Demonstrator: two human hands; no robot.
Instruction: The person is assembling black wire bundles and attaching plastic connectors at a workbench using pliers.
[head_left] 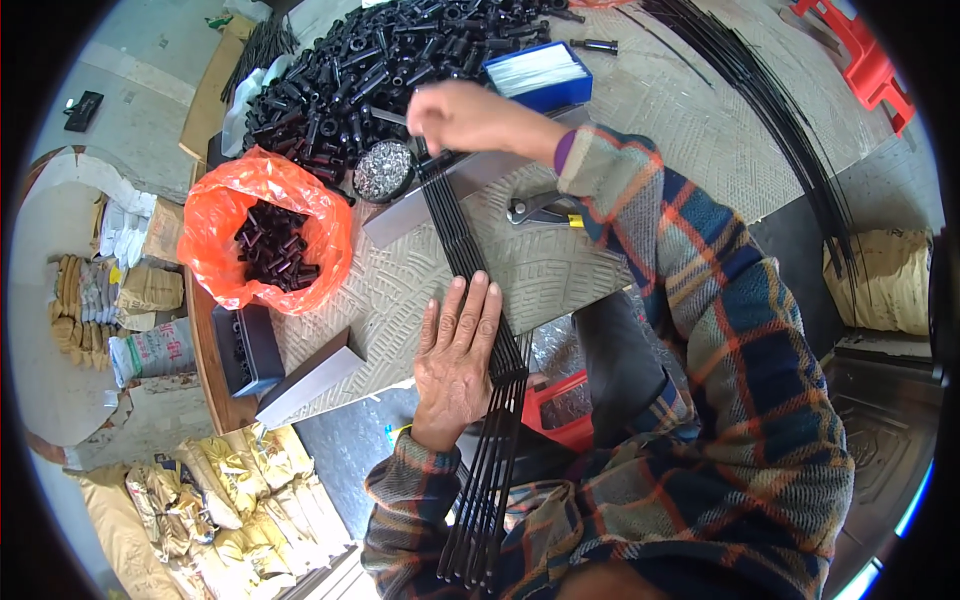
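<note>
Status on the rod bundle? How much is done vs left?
Looks done: black rods lie gathered side by side across the mat. In hand: left hand lies flat on them; right hand works at their far ends by the tin of small silver parts. Possibly left: the heap of black tubular fittings and loose rods at right.

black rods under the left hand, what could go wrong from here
1. The black rods overhang the table edge toward the lap; if the left hand lifts, the bundle may slide off.
2. The right hand works at the rods' far end beside the small dish of shiny metal bits; a nudge could spill it.
3. The pliers lie near the right sleeve and could get swept away.
</note>
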